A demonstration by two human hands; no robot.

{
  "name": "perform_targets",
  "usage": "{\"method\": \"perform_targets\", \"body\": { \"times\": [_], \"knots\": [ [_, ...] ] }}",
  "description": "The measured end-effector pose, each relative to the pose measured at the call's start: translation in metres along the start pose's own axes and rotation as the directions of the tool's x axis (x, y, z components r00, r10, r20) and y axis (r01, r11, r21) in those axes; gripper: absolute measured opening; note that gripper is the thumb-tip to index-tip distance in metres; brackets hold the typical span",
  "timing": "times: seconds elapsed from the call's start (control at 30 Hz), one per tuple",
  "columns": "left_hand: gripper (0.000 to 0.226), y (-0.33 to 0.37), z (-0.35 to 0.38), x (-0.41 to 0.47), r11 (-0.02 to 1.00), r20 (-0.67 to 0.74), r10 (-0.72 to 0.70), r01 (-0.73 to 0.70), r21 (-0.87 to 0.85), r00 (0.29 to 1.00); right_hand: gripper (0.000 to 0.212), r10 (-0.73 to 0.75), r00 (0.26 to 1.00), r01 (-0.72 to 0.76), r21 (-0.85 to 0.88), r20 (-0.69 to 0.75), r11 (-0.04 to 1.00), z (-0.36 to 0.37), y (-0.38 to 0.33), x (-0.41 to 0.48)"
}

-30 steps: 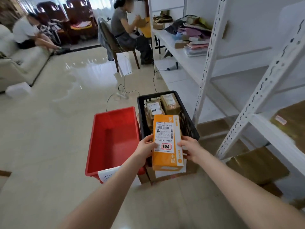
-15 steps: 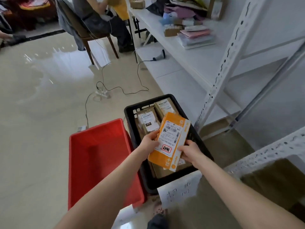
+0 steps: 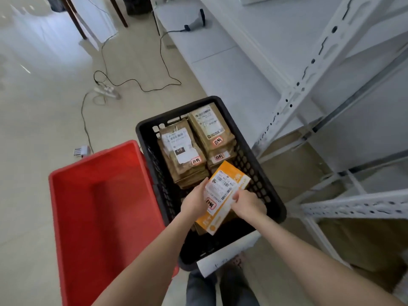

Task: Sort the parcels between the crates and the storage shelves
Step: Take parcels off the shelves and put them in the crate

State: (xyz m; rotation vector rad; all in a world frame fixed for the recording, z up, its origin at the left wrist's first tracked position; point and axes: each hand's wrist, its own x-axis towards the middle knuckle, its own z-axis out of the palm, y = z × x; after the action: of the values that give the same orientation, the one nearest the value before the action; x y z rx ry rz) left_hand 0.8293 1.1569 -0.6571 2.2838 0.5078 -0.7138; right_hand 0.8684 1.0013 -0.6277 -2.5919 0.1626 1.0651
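Note:
An orange parcel [image 3: 228, 191] with a white barcode label is tilted low inside the black crate [image 3: 268, 195]. My left hand [image 3: 194, 203] grips its left edge and my right hand [image 3: 248, 203] grips its right edge. Two stacks of brown parcels [image 3: 183, 155] with white labels fill the far half of the black crate. To the left stands the red crate [image 3: 72, 195], with no parcels showing inside. White storage shelves [image 3: 309, 69] rise on the right.
Brown parcels [image 3: 362, 239] lie on the floor under the lowest shelf. A power strip [image 3: 106, 90] and black cables trail across the tiled floor behind the crates. A handheld scanner [image 3: 195, 24] rests on a low shelf. Chair legs stand at the top left.
I have leaned in over the crates. Both hands have lowered the orange parcel from above the black crate down into its near half, tilting it to the right.

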Motion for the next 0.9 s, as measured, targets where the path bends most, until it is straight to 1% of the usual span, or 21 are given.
{"method": "perform_targets", "body": {
  "times": [0.03,0.07,0.1,0.17,0.2,0.27,0.33,0.43,0.53,0.67,0.7,0.77,0.9],
  "knots": [
    [0.076,-0.004,0.0,-0.001,1.0,-0.034,-0.018,0.018,-0.009,0.999,0.023,-0.084,0.993,0.071,-0.139,-0.086,0.988,-0.005,-0.001,0.005],
    [0.074,-0.008,-0.001,0.001,0.999,-0.05,-0.035,0.035,-0.004,0.998,0.029,-0.175,0.975,0.141,-0.232,-0.135,0.963,-0.009,-0.005,0.011],
    [0.072,-0.012,-0.001,0.003,0.999,-0.038,-0.045,0.046,0.022,0.998,0.039,-0.267,0.953,0.218,-0.29,-0.143,0.932,-0.013,-0.011,0.018],
    [0.066,-0.02,0.001,0.007,0.995,0.032,-0.041,0.038,0.097,0.999,0.057,-0.413,0.909,0.367,-0.37,-0.049,0.853,-0.018,-0.025,0.031],
    [0.064,-0.023,0.002,0.008,0.992,0.062,-0.04,0.032,0.124,0.997,0.064,-0.443,0.896,0.41,-0.409,0.016,0.815,-0.019,-0.032,0.037],
    [0.064,-0.026,0.004,0.012,0.991,0.089,-0.052,0.041,0.126,0.995,0.066,-0.427,0.895,0.431,-0.485,0.126,0.76,-0.019,-0.041,0.047],
    [0.065,-0.027,0.006,0.014,0.992,0.095,-0.059,0.048,0.115,0.994,0.057,-0.374,0.907,0.418,-0.537,0.195,0.733,-0.019,-0.042,0.052],
    [0.062,-0.025,0.007,0.012,0.986,0.188,-0.056,0.025,0.163,0.981,0.043,-0.296,0.932,0.362,-0.609,0.21,0.706,-0.021,-0.03,0.046],
    [0.054,-0.021,0.013,0.008,0.978,0.282,-0.1,0.042,0.205,0.954,0.047,-0.238,0.932,0.36,-0.603,0.274,0.712,-0.02,-0.009,0.038],
    [0.06,-0.013,0.015,0.004,0.968,0.345,-0.146,0.061,0.245,0.927,0.053,-0.246,0.918,0.387,-0.573,0.31,0.722,-0.02,0.003,0.033],
    [0.062,-0.011,0.013,0.002,0.964,0.336,-0.148,0.06,0.259,0.93,0.053,-0.262,0.915,0.397,-0.577,0.306,0.714,-0.021,0.003,0.032],
    [0.065,-0.003,0.008,-0.001,0.95,0.274,-0.135,0.046,0.308,0.952,0.054,-0.304,0.913,0.409,-0.579,0.274,0.705,-0.024,0.004,0.03],
    [0.066,0.027,-0.007,-0.011,0.887,0.134,-0.07,0.0,0.461,0.989,0.053,-0.37,0.915,0.396,-0.535,0.161,0.746,-0.035,0.011,0.02]
  ]
}}
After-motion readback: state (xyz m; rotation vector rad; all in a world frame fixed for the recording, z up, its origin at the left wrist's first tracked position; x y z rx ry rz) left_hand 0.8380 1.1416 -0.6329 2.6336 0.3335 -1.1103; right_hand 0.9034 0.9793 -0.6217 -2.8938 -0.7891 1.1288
